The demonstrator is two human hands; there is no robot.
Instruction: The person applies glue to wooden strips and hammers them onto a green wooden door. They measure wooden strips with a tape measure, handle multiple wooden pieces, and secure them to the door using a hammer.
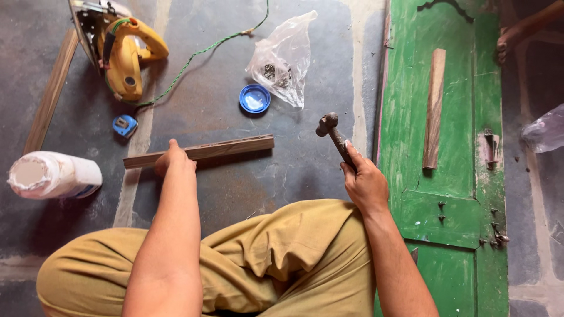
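My left hand (174, 158) is clenched around the near end of a long wooden strip (202, 151) that lies flat on the grey floor (235, 194); my right hand (365, 183) grips the handle of a hammer (335, 134), its head raised and pointing left; just right of it lies a green door (452, 205) with a short wooden piece (435, 108) on it; beyond the strip sit a blue lid (254, 98) and a plastic bag (283, 58).

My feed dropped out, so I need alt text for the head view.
Seated on a dark floor, the person's right hand grips a hammer while the left hand rests on a wooden strip. A green door lies at right; a yellow power saw sits upper left.
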